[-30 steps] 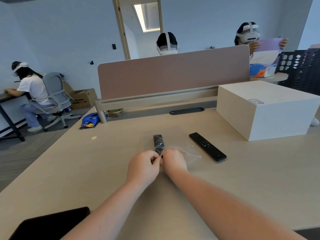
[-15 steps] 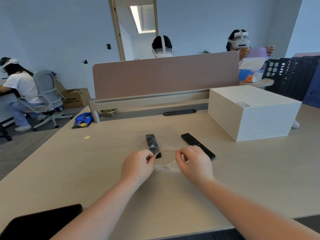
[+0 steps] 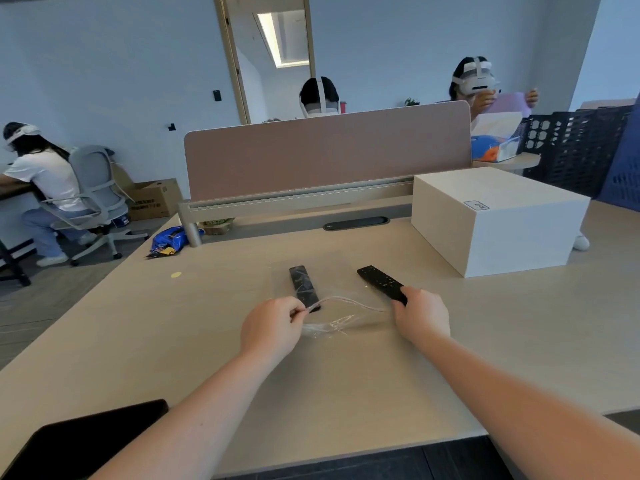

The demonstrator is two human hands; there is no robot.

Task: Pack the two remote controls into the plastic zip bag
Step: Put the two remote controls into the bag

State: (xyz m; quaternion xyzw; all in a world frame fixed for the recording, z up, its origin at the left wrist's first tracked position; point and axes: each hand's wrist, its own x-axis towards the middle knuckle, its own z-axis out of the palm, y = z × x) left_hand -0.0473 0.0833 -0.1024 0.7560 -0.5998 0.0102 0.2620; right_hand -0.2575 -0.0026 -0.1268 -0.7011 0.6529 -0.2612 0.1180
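Observation:
A clear plastic zip bag (image 3: 341,315) lies flat on the desk with its mouth toward me. A short black remote (image 3: 303,286) lies inside the bag. My left hand (image 3: 272,329) pinches the left corner of the bag's mouth and lifts the upper edge. A longer black remote (image 3: 380,283) lies on the desk just right of the bag. My right hand (image 3: 420,315) is closed over its near end.
A large white box (image 3: 498,220) stands at the right rear of the desk (image 3: 138,341). A dark tablet (image 3: 83,441) lies at the near left corner. A blue snack packet (image 3: 169,239) sits by the pink divider (image 3: 325,154). Other people sit beyond.
My hands were together at the bag's mouth. They pulled apart and opened it; my right hand let go of the bag, moved right and closed on the longer remote.

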